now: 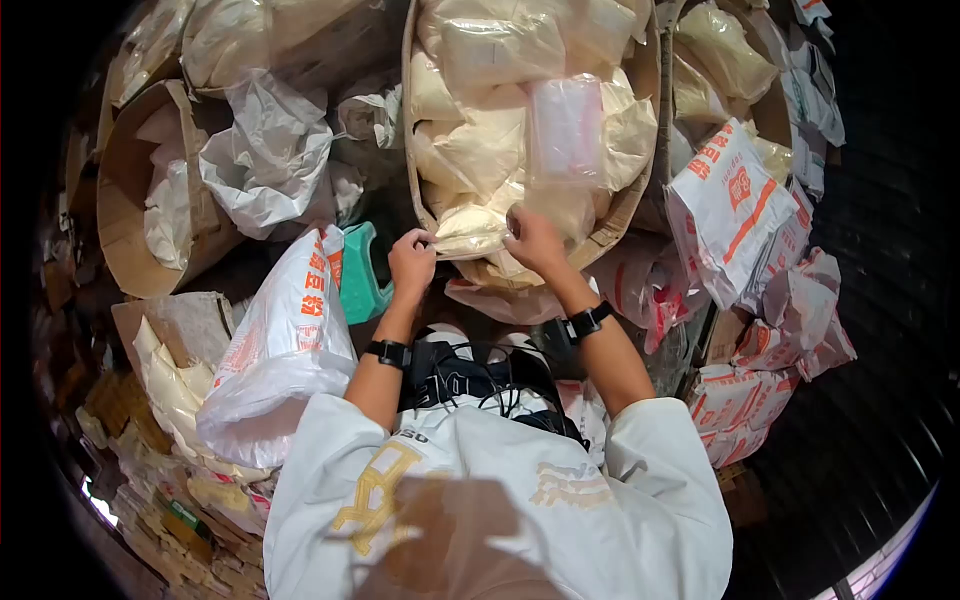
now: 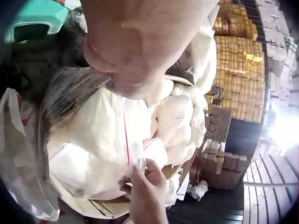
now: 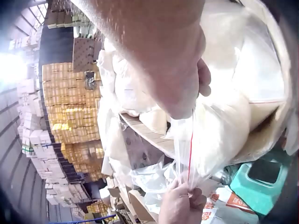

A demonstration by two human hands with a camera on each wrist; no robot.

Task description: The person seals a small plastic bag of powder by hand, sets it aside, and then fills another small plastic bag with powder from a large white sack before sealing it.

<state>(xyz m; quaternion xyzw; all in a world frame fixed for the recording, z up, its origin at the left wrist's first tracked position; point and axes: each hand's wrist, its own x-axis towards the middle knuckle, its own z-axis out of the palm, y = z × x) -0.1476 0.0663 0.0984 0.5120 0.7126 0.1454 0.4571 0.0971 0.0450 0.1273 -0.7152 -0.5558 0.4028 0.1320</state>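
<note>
Between my hands is a clear zip bag (image 1: 468, 224) of pale cream powder, near the front edge of a large cardboard box (image 1: 411, 110). My left hand (image 1: 412, 262) pinches one end of its top edge. At the other end, the fingers of my right hand (image 1: 537, 242) pinch the same edge. A red line marks the zip strip (image 3: 190, 147), stretched between both hands in the wrist views. More filled bags (image 1: 478, 155) crowd the box behind it. On top of them lies a stack of flat clear bags (image 1: 566, 130).
A green plastic stool (image 1: 364, 275) stands left of the box. Beside it leans a white printed sack (image 1: 290, 335). Printed white sacks (image 1: 728, 215) pile up at the right. Another open carton (image 1: 125, 225) sits at the far left, and crumpled white plastic (image 1: 268, 155) lies beside it.
</note>
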